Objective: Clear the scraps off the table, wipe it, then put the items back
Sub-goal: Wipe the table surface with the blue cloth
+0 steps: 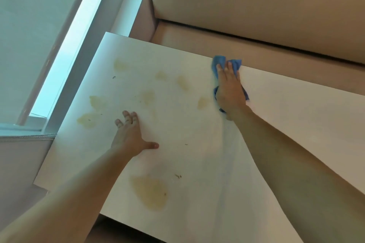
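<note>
A white table (pixel 197 144) fills the middle of the view. Several yellowish stains mark it, the largest one (pixel 150 191) near the front edge. A few small dark scraps lie on it, one (pixel 178 176) near the big stain and one (pixel 114 77) at the far left. My right hand (pixel 229 89) presses flat on a blue cloth (pixel 219 61) at the table's far edge, fingers straight. The cloth shows ahead of the fingertips and beside the palm. My left hand (pixel 131 134) rests flat on the table, fingers spread, touching nothing else.
A beige sofa (pixel 256 6) stands right behind the table's far edge. A window with a white frame (pixel 79 35) runs along the left. The table's left edge and front edge drop off to the floor.
</note>
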The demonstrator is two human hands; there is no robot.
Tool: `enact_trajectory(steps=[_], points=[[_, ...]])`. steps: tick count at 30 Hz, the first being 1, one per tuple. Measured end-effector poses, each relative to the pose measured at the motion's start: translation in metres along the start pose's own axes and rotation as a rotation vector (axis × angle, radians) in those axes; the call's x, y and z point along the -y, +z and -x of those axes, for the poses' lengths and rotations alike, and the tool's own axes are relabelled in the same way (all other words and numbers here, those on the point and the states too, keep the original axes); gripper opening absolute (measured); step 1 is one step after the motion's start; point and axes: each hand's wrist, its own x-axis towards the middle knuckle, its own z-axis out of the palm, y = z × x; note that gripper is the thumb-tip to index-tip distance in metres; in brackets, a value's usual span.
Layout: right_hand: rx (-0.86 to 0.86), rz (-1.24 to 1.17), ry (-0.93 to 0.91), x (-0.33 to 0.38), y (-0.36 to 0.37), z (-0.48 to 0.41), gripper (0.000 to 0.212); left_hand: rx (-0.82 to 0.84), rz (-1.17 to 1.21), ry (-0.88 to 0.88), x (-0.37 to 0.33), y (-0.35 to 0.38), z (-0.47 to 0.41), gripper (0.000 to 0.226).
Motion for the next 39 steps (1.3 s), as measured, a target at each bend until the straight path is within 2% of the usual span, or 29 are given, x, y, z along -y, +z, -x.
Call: enact_trajectory(steps=[6, 9, 12, 14, 16, 18, 20, 23, 26, 29, 31, 34, 36, 39], points=[[0.218, -0.091, -0.275, 0.037, 0.043, 0.067, 0.075, 0.015, 0.015, 0.008, -0.003, -0.004, 0.004, 0.153], [0.292, -0.158, -0.384, 0.049, 0.063, 0.120, 0.059, 0.010, 0.015, 0.002, -0.003, -0.004, 0.006, 0.154], [0.377, -0.202, -0.451, 0.063, 0.084, 0.167, 0.070, -0.003, -0.022, 0.004, -0.005, -0.006, 0.006, 0.155], [0.380, -0.302, -0.425, 0.076, 0.083, 0.179, 0.069, -0.014, -0.032, -0.001, -0.005, -0.007, 0.006, 0.156], [0.387, -0.305, -0.316, 0.079, 0.065, 0.182, 0.066, -0.027, -0.036, 0.007, -0.004, -0.006, 0.006, 0.156], [0.305, -0.291, -0.249, 0.067, 0.043, 0.183, 0.068, -0.056, -0.010, 0.027, 0.000, -0.004, 0.006, 0.157], [0.144, -0.280, -0.214, 0.040, 0.024, 0.182, 0.063, -0.083, 0.046, 0.049, 0.005, -0.002, 0.010, 0.154], [0.079, -0.164, -0.071, -0.001, 0.020, 0.168, 0.066, -0.145, 0.175, 0.113, 0.014, 0.011, 0.023, 0.134], [0.023, -0.076, -0.045, 0.013, 0.035, 0.161, 0.066, -0.298, 0.456, 0.092, 0.034, 0.038, 0.049, 0.102], [0.061, -0.124, -0.180, 0.067, 0.064, 0.181, 0.064, -0.459, 0.582, 0.057, 0.062, 0.068, 0.085, 0.067], [0.136, -0.168, -0.244, 0.098, 0.093, 0.201, 0.065, -0.485, 0.598, 0.030, 0.079, 0.084, 0.107, 0.056], [0.276, -0.211, -0.310, 0.129, 0.106, 0.210, 0.066, -0.444, 0.572, -0.014, 0.097, 0.104, 0.129, 0.056], [0.376, -0.249, -0.292, 0.130, 0.088, 0.199, 0.066, -0.402, 0.527, -0.034, 0.106, 0.110, 0.136, 0.057], [0.338, -0.290, -0.172, 0.099, 0.053, 0.186, 0.068, -0.360, 0.506, -0.078, 0.116, 0.110, 0.143, 0.059]])
